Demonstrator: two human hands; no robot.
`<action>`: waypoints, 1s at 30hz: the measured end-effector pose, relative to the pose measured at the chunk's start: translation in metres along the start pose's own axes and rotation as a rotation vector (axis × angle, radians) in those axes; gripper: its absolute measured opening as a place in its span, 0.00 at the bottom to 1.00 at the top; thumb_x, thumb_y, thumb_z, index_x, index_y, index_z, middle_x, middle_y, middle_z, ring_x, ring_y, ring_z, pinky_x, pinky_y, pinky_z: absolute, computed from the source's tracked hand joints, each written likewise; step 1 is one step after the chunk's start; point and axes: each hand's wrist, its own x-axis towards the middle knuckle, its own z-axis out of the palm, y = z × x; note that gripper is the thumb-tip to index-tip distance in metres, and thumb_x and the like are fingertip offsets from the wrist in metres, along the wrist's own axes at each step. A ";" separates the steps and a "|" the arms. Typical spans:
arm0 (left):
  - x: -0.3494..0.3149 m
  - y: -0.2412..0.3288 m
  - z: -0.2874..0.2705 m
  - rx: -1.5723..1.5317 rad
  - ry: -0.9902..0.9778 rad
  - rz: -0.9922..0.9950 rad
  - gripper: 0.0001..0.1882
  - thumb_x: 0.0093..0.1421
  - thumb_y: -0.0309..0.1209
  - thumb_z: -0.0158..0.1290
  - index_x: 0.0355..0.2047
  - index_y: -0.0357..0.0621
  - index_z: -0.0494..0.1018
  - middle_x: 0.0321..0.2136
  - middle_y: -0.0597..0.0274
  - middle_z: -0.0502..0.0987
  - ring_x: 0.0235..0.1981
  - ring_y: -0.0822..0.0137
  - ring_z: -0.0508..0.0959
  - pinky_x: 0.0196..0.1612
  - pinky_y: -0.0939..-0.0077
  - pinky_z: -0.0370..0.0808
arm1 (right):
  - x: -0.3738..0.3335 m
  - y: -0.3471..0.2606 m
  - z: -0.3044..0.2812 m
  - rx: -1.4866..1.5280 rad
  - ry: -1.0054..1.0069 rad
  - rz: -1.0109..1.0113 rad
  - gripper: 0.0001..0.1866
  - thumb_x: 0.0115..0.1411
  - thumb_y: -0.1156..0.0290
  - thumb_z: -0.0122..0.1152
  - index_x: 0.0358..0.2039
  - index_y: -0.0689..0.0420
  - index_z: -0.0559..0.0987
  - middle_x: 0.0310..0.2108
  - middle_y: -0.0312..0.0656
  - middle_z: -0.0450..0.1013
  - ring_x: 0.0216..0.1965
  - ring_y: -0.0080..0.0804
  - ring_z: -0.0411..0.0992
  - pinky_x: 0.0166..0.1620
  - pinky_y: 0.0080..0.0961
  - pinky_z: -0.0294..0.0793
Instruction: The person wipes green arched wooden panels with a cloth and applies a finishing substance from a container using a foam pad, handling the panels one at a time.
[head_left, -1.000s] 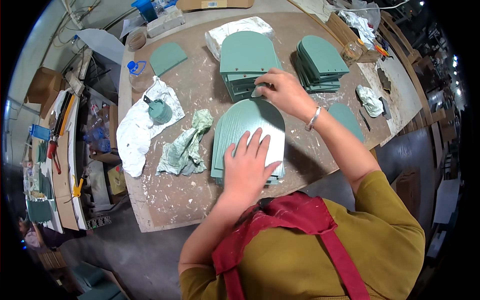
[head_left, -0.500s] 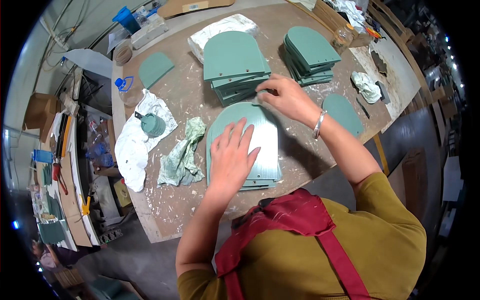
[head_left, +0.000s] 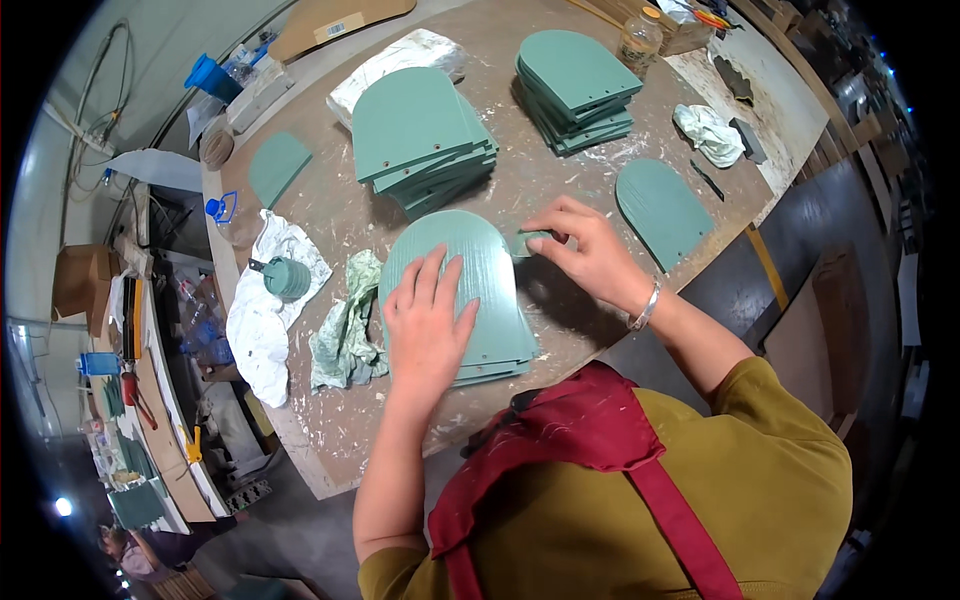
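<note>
My left hand (head_left: 428, 325) lies flat with fingers stretched on the top panel of a low stack of green round-topped panels (head_left: 490, 300) in front of me. A glossy streak of light crosses that panel. My right hand (head_left: 590, 250) pinches a small greenish flat piece (head_left: 525, 243) at the panel's upper right edge; its kind is partly hidden by the fingers. Beyond stand two taller stacks of similar panels, a middle stack (head_left: 410, 125) and a right stack (head_left: 577, 75), with small holes along their straight edges. A single green panel (head_left: 662, 210) lies right of my right hand.
Left on the table are a green-smeared cup (head_left: 287, 278) on a white cloth (head_left: 262, 335), a crumpled green-stained cloth (head_left: 350, 330) and another green panel (head_left: 278, 168). Farther right are a jar (head_left: 640, 40), a crumpled white cloth (head_left: 710, 135) and a thin black tool (head_left: 706, 180).
My right hand has moved down along the panel's right edge, away from the middle stack, with the small piece in its fingers. My left hand stays on the panel. The whole view has shifted.
</note>
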 end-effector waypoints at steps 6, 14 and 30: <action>0.000 -0.001 0.003 0.032 0.015 0.021 0.27 0.61 0.37 0.54 0.60 0.45 0.66 0.64 0.57 0.63 0.64 0.52 0.62 0.62 0.56 0.58 | 0.023 -0.004 0.005 0.185 0.073 -0.131 0.12 0.59 0.71 0.62 0.44 0.59 0.80 0.38 0.45 0.72 0.36 0.37 0.74 0.39 0.29 0.74; -0.001 -0.001 0.005 0.050 0.011 0.016 0.27 0.62 0.37 0.53 0.61 0.46 0.66 0.64 0.57 0.63 0.65 0.51 0.61 0.63 0.55 0.57 | -0.052 -0.007 0.015 -0.033 -0.020 -0.304 0.14 0.54 0.74 0.66 0.43 0.59 0.80 0.38 0.46 0.70 0.37 0.41 0.72 0.40 0.31 0.73; -0.005 -0.005 0.008 0.062 0.044 0.051 0.26 0.63 0.37 0.52 0.61 0.47 0.65 0.64 0.57 0.63 0.65 0.51 0.61 0.63 0.55 0.58 | -0.114 -0.030 0.025 0.017 -0.092 -0.371 0.14 0.55 0.71 0.66 0.43 0.57 0.78 0.38 0.46 0.68 0.36 0.44 0.72 0.38 0.33 0.74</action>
